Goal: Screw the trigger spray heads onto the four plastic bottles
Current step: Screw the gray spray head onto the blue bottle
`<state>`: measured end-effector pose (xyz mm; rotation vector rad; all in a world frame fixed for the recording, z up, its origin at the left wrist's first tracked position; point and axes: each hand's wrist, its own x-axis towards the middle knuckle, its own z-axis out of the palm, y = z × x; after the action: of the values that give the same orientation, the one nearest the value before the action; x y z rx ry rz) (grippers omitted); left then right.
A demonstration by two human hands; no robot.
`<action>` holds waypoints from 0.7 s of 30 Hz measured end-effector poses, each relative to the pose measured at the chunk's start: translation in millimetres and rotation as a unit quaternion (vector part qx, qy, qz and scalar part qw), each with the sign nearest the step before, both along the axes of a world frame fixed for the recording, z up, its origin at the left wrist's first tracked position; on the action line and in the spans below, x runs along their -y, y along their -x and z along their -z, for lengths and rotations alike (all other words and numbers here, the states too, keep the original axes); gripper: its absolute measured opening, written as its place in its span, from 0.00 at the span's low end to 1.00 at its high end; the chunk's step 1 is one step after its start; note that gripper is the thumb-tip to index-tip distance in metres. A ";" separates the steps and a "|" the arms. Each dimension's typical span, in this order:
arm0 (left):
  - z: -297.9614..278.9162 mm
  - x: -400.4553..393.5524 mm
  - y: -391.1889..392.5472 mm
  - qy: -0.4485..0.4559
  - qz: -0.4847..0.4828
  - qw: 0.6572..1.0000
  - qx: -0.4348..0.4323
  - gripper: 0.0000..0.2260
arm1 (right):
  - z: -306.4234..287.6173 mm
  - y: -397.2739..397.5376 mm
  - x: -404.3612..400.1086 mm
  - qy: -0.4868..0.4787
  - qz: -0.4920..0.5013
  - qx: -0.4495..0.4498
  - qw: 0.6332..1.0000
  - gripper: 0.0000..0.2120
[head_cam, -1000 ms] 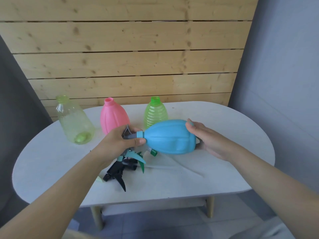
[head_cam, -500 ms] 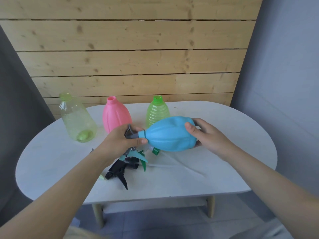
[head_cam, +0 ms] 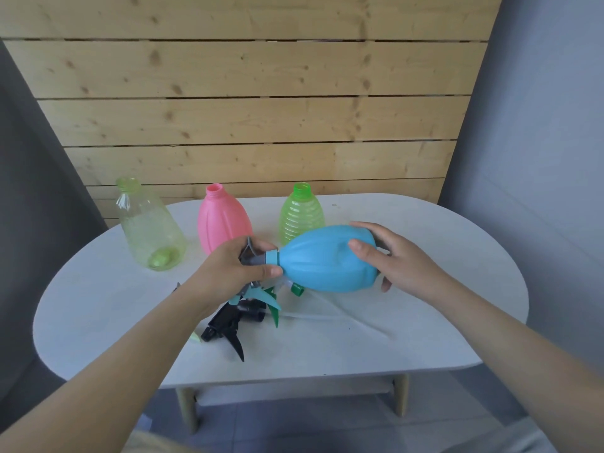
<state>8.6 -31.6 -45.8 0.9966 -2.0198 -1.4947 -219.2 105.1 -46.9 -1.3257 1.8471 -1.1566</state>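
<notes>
I hold a blue bottle (head_cam: 322,258) sideways above the table, its neck pointing left. My right hand (head_cam: 389,256) grips its base. My left hand (head_cam: 233,273) is wrapped around a grey and teal trigger spray head (head_cam: 253,256) that sits on the bottle's neck. Standing at the back with bare necks are a clear yellow-green bottle (head_cam: 147,228), a pink bottle (head_cam: 222,220) and a ribbed green bottle (head_cam: 302,212). A black spray head (head_cam: 228,325) and a green spray head (head_cam: 295,289) lie on the table under my hands, partly hidden.
The white oval table (head_cam: 425,322) stands against a wooden plank wall (head_cam: 255,119). Thin clear dip tubes (head_cam: 330,317) trail to the right from the loose spray heads. A small pale green piece (head_cam: 195,337) lies near my left forearm. Grey floor shows below.
My right hand has shifted its grip on the blue bottle's base, thumb now across its side. The bottle stays sideways and my left hand keeps hold of the spray head.
</notes>
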 end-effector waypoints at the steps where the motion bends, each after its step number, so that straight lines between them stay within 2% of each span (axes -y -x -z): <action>1: -0.3 -0.5 -0.3 -0.004 0.000 1.000 0.001 0.11 | 0.9 0.4 0.1 -0.004 -0.001 0.006 1.000 0.36; 5: -2.5 -1.1 -0.9 -0.017 -0.005 1.000 0.011 0.13 | -0.4 4.4 -1.8 -0.037 -0.062 0.023 0.997 0.51; 7: -3.3 -0.8 -0.9 -0.021 0.000 1.000 0.012 0.13 | -2.7 6.3 -3.2 -0.036 -0.088 0.001 0.996 0.55; 9: -3.0 -0.2 -1.1 -0.020 0.004 1.000 0.010 0.12 | -6.5 5.4 -4.7 -0.007 -0.086 0.011 0.996 0.51; 12: -3.3 0.8 -2.0 -0.013 0.011 1.000 0.007 0.10 | -7.2 3.0 -6.2 0.035 -0.082 0.015 0.996 0.37; 16: -4.7 0.1 -4.3 0.003 0.036 0.999 -0.001 0.09 | -4.4 -0.8 -3.9 0.021 -0.055 0.059 0.997 0.24; 19: -3.8 -2.0 -4.3 0.013 0.040 0.999 -0.006 0.10 | -5.8 -5.2 -2.8 0.002 -0.037 0.120 0.992 0.24; 21: -3.9 -2.6 -3.8 0.007 0.039 0.999 -0.012 0.10 | -5.4 -5.8 -3.4 -0.007 -0.035 0.124 0.992 0.27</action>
<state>12.4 -29.0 -41.9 0.8993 -2.0714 -1.5225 -213.4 108.5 -41.5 -1.1720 1.6150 -1.2093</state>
